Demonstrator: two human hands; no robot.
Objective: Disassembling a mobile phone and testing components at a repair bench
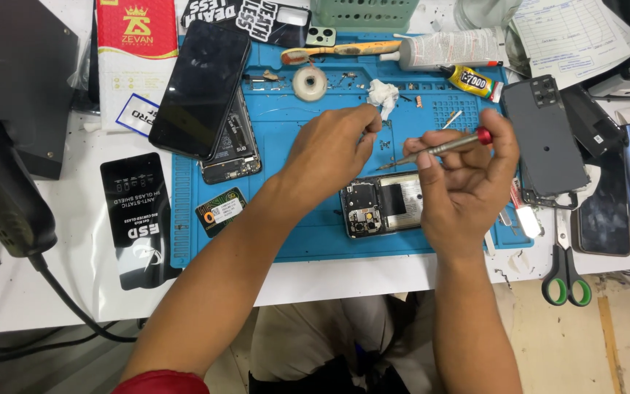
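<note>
Hands meet over a blue repair mat (pixel 300 241) at the frame's centre, where an opened phone (pixel 382 205) lies with its insides showing. The right hand (pixel 461 182) clamps a thin screwdriver (pixel 435 149) in a pinched grip, tip slanting lower left, ready for fine work. The left hand (pixel 329 149) hovers palm-down, fingertips pinched together, perhaps on a tiny part too small to see.

Phone repair workshop: blue work mat (pixel 286 241), opened phone (pixel 380 206), glue tubes (pixel 453 48), scissors (pixel 565 273), spare back cover (pixel 545 138).
</note>
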